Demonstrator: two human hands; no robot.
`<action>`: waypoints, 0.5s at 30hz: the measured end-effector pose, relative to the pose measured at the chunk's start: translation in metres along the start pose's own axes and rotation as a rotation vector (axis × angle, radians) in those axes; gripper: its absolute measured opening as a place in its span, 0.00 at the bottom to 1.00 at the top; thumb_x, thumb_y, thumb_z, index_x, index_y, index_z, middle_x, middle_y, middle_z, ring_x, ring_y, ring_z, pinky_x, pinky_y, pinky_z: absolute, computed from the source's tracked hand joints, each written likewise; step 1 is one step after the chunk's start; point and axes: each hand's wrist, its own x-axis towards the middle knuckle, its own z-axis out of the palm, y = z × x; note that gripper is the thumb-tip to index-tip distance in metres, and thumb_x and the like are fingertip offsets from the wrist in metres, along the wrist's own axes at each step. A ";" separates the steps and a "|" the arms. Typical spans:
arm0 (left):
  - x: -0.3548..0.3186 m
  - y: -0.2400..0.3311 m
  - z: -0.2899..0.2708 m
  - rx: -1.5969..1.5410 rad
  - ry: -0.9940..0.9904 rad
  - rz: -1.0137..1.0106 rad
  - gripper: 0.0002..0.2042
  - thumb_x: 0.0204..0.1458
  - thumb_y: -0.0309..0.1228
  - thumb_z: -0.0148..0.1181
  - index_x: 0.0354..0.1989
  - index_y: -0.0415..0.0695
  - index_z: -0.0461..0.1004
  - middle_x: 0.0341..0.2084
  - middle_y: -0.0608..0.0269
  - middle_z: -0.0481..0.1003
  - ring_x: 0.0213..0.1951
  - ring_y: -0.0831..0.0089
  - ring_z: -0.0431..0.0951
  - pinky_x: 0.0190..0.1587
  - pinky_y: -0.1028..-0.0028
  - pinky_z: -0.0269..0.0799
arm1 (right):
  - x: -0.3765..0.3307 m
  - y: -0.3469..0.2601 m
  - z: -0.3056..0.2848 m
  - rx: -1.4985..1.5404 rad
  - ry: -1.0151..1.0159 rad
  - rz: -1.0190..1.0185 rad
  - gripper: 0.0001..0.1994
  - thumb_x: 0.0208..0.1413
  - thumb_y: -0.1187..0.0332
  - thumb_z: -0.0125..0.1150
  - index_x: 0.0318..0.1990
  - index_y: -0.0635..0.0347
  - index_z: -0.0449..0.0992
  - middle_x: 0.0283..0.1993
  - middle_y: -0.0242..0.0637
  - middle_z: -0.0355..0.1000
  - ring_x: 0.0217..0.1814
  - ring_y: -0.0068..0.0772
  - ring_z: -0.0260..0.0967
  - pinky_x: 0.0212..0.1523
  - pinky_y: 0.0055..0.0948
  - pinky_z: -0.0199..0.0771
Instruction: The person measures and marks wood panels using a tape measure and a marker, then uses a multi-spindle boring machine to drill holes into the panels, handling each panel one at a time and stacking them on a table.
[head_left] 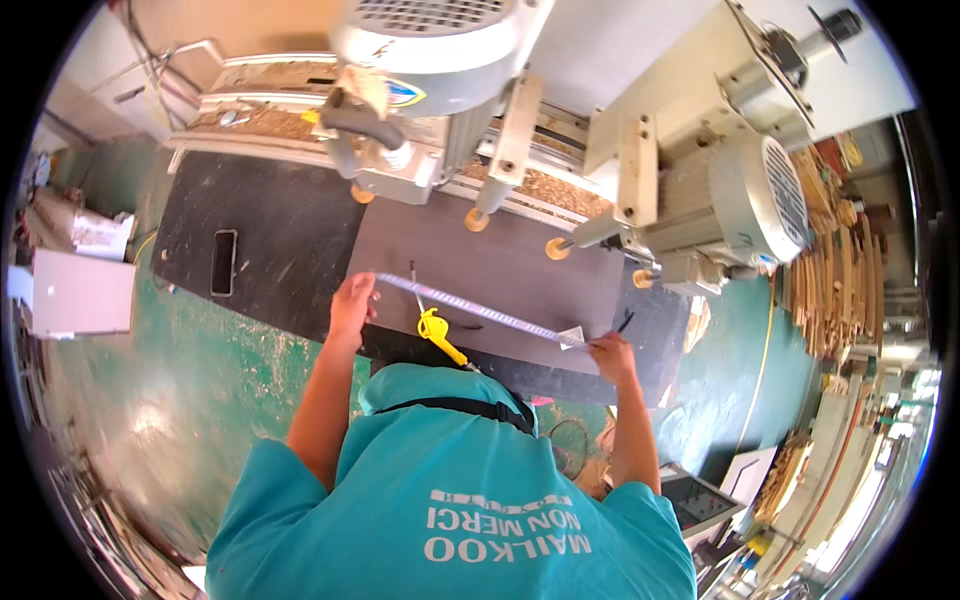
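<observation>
My left hand (353,305) is closed on the left end of a long silvery ruler (470,307). Its other end reaches my right hand (612,355), whose fingers are pinched there. A thin black pen (626,322) sticks up from the right fingers. The ruler stretches slantwise over a dark grey-brown panel (490,255) lying on a black worktable (270,210). Just below the ruler, nearer my body, lies a yellow air blow gun (437,332) with a thin nozzle. A small white piece (571,337), perhaps paper, sits beside the right hand.
Along the far edge stands a machine with a large grey motor (430,60), another motor (755,200) and clamp arms with round tan feet (478,220) over the panel. Sawdust lies behind it. A phone (223,262) rests at left. Stacked wood strips (835,270) stand at right.
</observation>
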 end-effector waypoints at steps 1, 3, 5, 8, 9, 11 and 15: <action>-0.009 0.009 0.016 0.046 -0.060 -0.065 0.19 0.60 0.47 0.57 0.46 0.42 0.74 0.26 0.68 0.75 0.18 0.83 0.69 0.20 0.82 0.61 | -0.007 -0.012 0.009 0.074 -0.058 -0.032 0.10 0.54 0.60 0.61 0.35 0.53 0.84 0.36 0.37 0.77 0.42 0.41 0.74 0.45 0.37 0.76; -0.038 0.025 0.047 -0.024 -0.178 0.057 0.17 0.62 0.46 0.54 0.39 0.41 0.74 0.21 0.71 0.69 0.20 0.85 0.66 0.21 0.82 0.57 | -0.016 -0.051 0.025 0.151 -0.060 0.030 0.10 0.55 0.61 0.60 0.36 0.55 0.83 0.37 0.36 0.76 0.44 0.41 0.73 0.46 0.37 0.75; -0.040 0.010 0.059 0.044 -0.386 0.157 0.17 0.63 0.43 0.54 0.32 0.40 0.76 0.19 0.72 0.68 0.21 0.84 0.65 0.24 0.80 0.59 | -0.015 -0.100 0.021 0.249 -0.057 -0.073 0.11 0.56 0.62 0.59 0.38 0.57 0.81 0.40 0.37 0.76 0.46 0.41 0.73 0.48 0.38 0.74; -0.079 0.039 0.107 0.511 -0.646 0.695 0.09 0.58 0.32 0.58 0.32 0.40 0.77 0.26 0.61 0.73 0.32 0.67 0.73 0.36 0.67 0.69 | -0.013 -0.164 0.014 0.508 -0.049 -0.104 0.09 0.55 0.65 0.60 0.39 0.57 0.81 0.41 0.41 0.76 0.47 0.45 0.72 0.48 0.40 0.74; -0.091 0.044 0.123 0.650 -0.743 0.893 0.07 0.56 0.31 0.58 0.36 0.41 0.78 0.32 0.57 0.75 0.39 0.63 0.75 0.41 0.64 0.70 | -0.013 -0.185 0.008 0.608 -0.042 -0.113 0.09 0.54 0.67 0.61 0.40 0.59 0.80 0.42 0.42 0.75 0.48 0.47 0.72 0.49 0.40 0.74; -0.100 0.030 0.152 0.554 -0.781 1.065 0.17 0.54 0.33 0.60 0.52 0.42 0.73 0.47 0.50 0.72 0.53 0.55 0.71 0.54 0.61 0.67 | -0.008 -0.225 -0.005 0.835 0.141 -0.169 0.10 0.52 0.72 0.61 0.42 0.61 0.78 0.44 0.46 0.73 0.48 0.51 0.71 0.49 0.42 0.73; -0.089 0.003 0.177 0.019 -1.059 0.221 0.31 0.58 0.42 0.60 0.66 0.38 0.59 0.58 0.56 0.67 0.58 0.67 0.67 0.59 0.65 0.62 | -0.007 -0.247 -0.014 0.863 0.485 0.047 0.09 0.50 0.74 0.61 0.40 0.60 0.79 0.40 0.46 0.72 0.49 0.52 0.70 0.48 0.42 0.72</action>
